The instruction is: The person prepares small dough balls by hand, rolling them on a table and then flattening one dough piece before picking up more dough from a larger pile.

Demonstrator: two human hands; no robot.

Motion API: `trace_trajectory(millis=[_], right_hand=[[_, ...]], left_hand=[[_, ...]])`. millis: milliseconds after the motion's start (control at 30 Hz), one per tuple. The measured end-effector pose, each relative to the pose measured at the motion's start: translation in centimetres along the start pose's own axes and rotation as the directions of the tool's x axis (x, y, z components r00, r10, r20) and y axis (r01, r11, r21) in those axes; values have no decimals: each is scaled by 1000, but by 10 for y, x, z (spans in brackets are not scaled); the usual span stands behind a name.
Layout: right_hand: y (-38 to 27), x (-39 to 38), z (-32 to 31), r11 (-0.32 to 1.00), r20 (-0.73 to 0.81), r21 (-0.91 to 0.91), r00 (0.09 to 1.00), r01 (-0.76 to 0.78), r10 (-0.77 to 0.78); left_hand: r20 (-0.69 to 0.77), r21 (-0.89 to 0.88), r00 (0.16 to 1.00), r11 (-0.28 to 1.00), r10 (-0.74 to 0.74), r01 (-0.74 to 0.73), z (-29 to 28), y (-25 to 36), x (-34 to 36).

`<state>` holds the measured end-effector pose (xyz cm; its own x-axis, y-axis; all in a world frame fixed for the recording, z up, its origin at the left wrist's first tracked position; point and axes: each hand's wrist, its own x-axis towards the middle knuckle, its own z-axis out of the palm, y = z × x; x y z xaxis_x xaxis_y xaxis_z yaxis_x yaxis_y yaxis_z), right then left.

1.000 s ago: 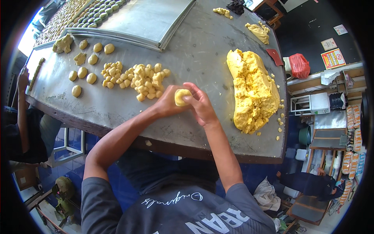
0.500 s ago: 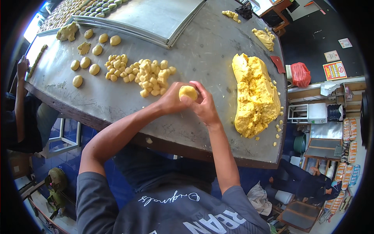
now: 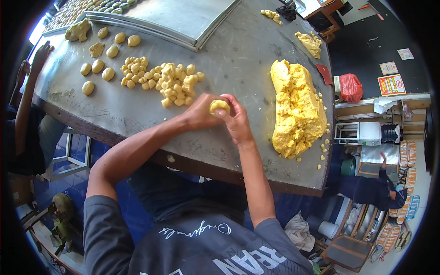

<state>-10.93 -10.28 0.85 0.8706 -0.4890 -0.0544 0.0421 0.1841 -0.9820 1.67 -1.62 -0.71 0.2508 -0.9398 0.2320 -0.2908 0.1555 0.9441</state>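
Observation:
A small yellow dough piece (image 3: 219, 106) sits between my two hands above the table's near side. My left hand (image 3: 200, 111) curls round its left side. My right hand (image 3: 236, 120) closes on it from the right, with the thumb pressed into its dented top. Just beyond my left hand lies a pile of small dough lumps (image 3: 176, 85), with a smaller group (image 3: 134, 71) to its left. To the right rests a big crumbly block of yellow dough (image 3: 298, 110).
Several round dough balls (image 3: 108, 74) lie at the left of the metal table (image 3: 229, 68). Metal trays (image 3: 174, 23) stand at the back, one bearing rows of shaped pieces. A co-worker's hand (image 3: 42, 52) is at the left edge. Another person (image 3: 371, 190) stands far right.
The dough in my hands went from a smooth round to a dented shape under my right thumb. The co-worker's hand at left moved up; the person at far right raised an arm.

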Motion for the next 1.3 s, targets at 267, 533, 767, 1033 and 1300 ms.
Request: trace_trajectory(millis=[267, 533, 767, 1033, 1300], right_hand=[[-20, -10, 1, 981, 11, 187, 999, -45, 44], [-13, -5, 13, 995, -58, -80, 997, -53, 48], [-2, 1, 4, 997, 9, 39, 997, -72, 72], [3, 8, -4, 980, 80, 168, 992, -107, 95], [0, 12, -14, 763, 208, 576, 955, -293, 209]], left_hand=[[-16, 24, 998, 998, 62, -62, -1, 19, -1], [6, 129, 995, 986, 104, -104, -1, 12, -3], [-28, 63, 999, 998, 24, -22, -1, 8, -3], [-16, 20, 1000, 1000, -7, 7, 0, 2, 3], [-60, 207, 993, 974, 100, -86, 3, 9, 4]])
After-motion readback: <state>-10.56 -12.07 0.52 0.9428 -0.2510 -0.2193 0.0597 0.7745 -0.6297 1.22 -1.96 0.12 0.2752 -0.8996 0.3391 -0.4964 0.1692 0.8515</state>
